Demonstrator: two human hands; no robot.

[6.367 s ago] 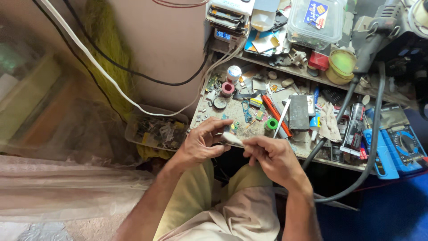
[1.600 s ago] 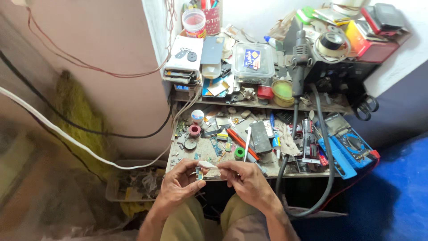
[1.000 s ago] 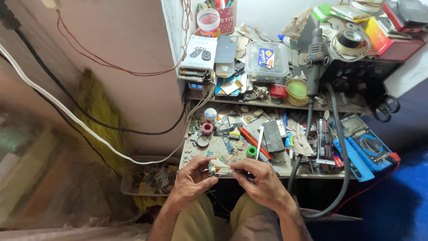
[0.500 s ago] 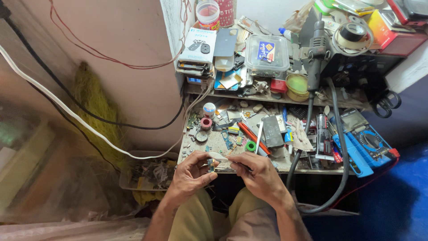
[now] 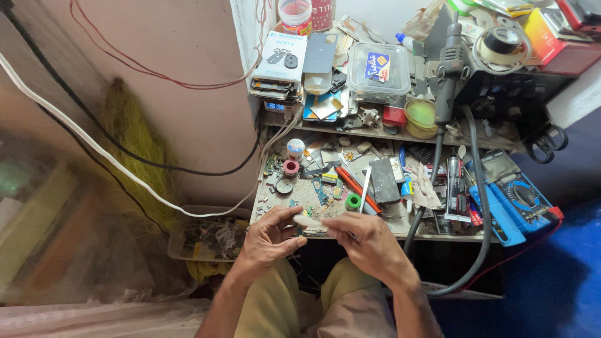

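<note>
Seen from above: left hand (image 5: pixel 270 241) and right hand (image 5: pixel 368 241) pinching a small pale flat piece (image 5: pixel 308 221) between fingertips, just below the front edge of a cluttered workbench (image 5: pixel 300 188). On that bench, a green tape roll (image 5: pixel 353 201) just above the hands, a blue multimeter (image 5: pixel 518 195) far to the right, a clear lidded box (image 5: pixel 378 72) on the shelf behind.

At lower centre the left hand (image 5: pixel 270 236) and right hand (image 5: pixel 368 243) meet on a small flat piece (image 5: pixel 308 221), just before the workbench (image 5: pixel 313 216) edge. The multimeter (image 5: pixel 523 197) lies at the bench's right end (shelf (image 5: pixel 375 133) above, behind). A tray (image 5: pixel 210 238) sits left of the hands.
</note>
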